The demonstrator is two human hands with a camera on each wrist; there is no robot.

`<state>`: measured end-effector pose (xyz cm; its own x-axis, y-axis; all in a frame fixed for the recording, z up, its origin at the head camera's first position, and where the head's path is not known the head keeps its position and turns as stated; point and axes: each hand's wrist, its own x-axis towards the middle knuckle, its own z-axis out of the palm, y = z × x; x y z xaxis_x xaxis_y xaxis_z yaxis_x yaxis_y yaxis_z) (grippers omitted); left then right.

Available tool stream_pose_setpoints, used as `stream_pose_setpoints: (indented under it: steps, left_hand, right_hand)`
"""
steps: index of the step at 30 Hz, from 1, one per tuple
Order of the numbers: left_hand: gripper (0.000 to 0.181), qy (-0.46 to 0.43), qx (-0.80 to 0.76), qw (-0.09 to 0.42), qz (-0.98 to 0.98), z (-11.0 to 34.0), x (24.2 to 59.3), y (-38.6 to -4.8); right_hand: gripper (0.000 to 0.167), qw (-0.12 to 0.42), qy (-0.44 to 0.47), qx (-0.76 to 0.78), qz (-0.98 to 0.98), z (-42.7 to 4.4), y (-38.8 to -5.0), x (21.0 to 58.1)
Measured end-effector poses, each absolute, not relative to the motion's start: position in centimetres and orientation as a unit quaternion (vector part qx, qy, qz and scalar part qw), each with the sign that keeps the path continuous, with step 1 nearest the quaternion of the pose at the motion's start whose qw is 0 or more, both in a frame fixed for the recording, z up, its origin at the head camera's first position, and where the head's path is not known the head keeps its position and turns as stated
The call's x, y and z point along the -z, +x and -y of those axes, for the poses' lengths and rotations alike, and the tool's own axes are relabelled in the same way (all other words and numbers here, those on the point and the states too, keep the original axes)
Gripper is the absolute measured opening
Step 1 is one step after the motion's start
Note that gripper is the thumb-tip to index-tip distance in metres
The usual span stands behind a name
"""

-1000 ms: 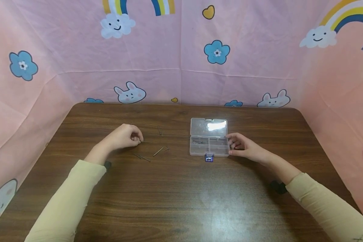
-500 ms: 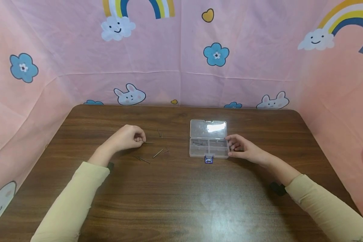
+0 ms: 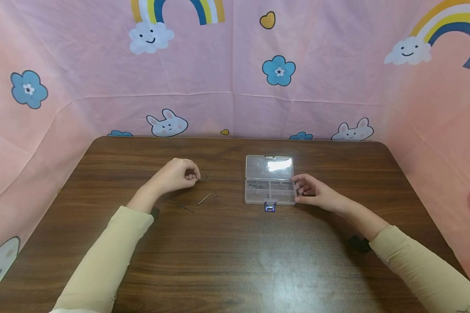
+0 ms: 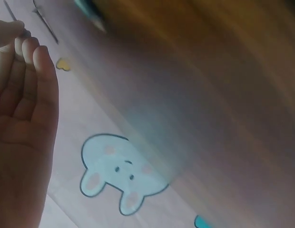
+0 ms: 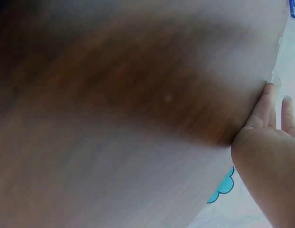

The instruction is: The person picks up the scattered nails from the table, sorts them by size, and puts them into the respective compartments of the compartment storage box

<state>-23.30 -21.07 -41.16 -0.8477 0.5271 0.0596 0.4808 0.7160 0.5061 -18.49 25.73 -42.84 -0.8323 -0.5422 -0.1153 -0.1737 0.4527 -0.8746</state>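
Left of the table's middle, my left hand (image 3: 179, 174) pinches a thin metal nail (image 4: 10, 10) between thumb and fingertips. Just beyond its fingertips lie small nails (image 3: 205, 171). More loose nails lie nearer me, a pair (image 3: 181, 206) crossing or touching and another nail (image 3: 204, 198) beside a small one. My right hand (image 3: 313, 191) holds the right end of a clear plastic box (image 3: 255, 202), thumb at the front corner and fingers at the back. The box's lid (image 3: 260, 167) stands raised. A few nails (image 3: 256, 187) sit in its back left compartment.
The box has a blue latch (image 3: 270, 207) at its front. Brown wood-grain table (image 3: 235, 252) lies beneath everything. A pink printed cloth (image 3: 203, 69) hangs behind and along both sides.
My left hand has moved right and slightly away from me, carrying the pinched nail toward the small loose nails. The right hand and the box have stayed in place.
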Motion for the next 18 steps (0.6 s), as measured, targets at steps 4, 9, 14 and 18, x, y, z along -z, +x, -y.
stream_pose_setpoints:
  steps: [4,9,14,18]
  left_hand:
    - [0.012,0.274,-0.271,0.037,-0.922,20.0,41.0,-23.5]
    - [0.011,0.283,-0.279,0.033,-0.917,18.5,41.0,-23.7]
    - [0.010,0.295,-0.283,0.030,-0.912,17.0,40.8,-23.8]
    - [0.011,0.301,-0.287,0.031,-0.909,15.7,40.7,-23.8]
  right_hand:
    - [0.055,0.191,-0.216,0.477,-0.830,-25.6,-18.5,42.9]
    - [0.055,0.190,-0.214,0.474,-0.832,-25.6,-18.4,42.8]
    - [0.054,0.189,-0.218,0.474,-0.832,-25.6,-18.4,42.7]
    - [0.055,0.189,-0.220,0.472,-0.832,-25.7,-18.4,42.7]
